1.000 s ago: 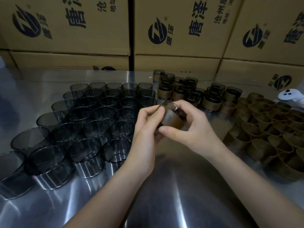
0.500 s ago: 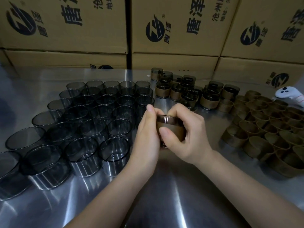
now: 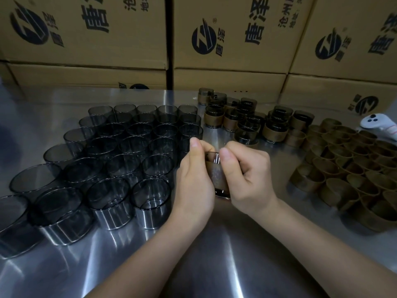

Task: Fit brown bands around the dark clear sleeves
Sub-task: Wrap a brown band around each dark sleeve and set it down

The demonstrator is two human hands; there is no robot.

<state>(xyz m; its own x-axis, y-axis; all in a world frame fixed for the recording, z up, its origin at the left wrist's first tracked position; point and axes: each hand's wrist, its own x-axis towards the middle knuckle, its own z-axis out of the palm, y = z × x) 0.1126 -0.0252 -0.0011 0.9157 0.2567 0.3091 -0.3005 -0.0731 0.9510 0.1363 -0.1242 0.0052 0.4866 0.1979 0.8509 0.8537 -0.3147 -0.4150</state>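
**Sleeve stands upright between both hands, band round its middle**

The left hand (image 3: 194, 181) and right hand (image 3: 249, 179) grip one dark clear sleeve (image 3: 212, 157) from either side, fingers curled round it and thumbs at its upper rim. Its axis is roughly upright. The brown band (image 3: 216, 175) wraps its middle, with clear rim above and dark base below. Neither hand is nearer. Seating the band likely means pushing along that axis. On the bench (image 3: 214, 244), bare sleeves (image 3: 120, 160) stand left and loose bands (image 3: 343, 168) right.
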